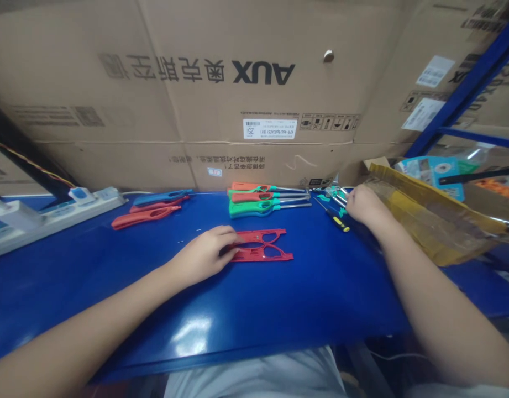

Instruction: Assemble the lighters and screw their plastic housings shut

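Observation:
Two red lighter casing halves (pixel 260 254) lie side by side on the blue table in front of me, their hollow inner sides facing up. My left hand (pixel 213 249) holds them at their left ends, thumb on the near half and fingers on the far one. At the back right, my right hand (pixel 364 203) is closed over a pile of small teal parts and metal pieces (pixel 336 194); whatever its fingers hold is hidden. Beside that pile lies a screwdriver with a yellow and black handle (pixel 339 221).
Assembled long-nosed lighters (pixel 254 208) in green and orange-red lie at the back. Red and blue casings (pixel 148 214) sit to the left, near a white power strip (pixel 55 221). A taped cardboard box (pixel 428 221) stands right, under a blue frame post. Cardboard (pixel 175 116) walls the back.

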`<state>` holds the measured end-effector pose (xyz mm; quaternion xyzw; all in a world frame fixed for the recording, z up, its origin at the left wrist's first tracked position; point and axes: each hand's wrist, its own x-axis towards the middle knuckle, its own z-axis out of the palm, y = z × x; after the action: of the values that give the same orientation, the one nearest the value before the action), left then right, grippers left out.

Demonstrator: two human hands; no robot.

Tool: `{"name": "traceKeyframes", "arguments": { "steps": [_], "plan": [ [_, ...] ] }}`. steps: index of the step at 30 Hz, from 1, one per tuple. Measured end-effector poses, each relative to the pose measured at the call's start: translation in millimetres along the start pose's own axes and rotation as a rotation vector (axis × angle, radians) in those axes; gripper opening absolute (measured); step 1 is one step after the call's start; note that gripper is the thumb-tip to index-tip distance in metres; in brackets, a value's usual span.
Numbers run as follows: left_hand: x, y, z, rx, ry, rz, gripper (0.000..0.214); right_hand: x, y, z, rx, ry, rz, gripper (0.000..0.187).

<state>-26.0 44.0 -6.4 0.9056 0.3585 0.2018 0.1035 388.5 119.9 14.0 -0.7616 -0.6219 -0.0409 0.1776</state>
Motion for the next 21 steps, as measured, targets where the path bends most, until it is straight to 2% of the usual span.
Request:
{"name": "traceKeyframes", "arguments": {
  "steps": [5, 14, 17, 21],
  "plan": [
    [0, -5, -0.7, 0.004, -0.013, -0.004, 0.023, -7, -12, -10, -0.066, -0.022, 0.126, 0.030],
    [0, -4, -2.0, 0.004, -0.005, 0.003, 0.023, -7, -10, -3, -0.127, -0.170, 0.111, 0.017],
    [0, -4, -2.0, 0.003, 0.002, 0.000, 0.022, -11, -14, -7, -0.113, -0.136, 0.098, 0.019],
    [0, -3, -4.4, -0.002, -0.015, -0.007, 0.023, -19, -24, -18, -0.028, -0.002, 0.094, 0.025]
  ]
}}
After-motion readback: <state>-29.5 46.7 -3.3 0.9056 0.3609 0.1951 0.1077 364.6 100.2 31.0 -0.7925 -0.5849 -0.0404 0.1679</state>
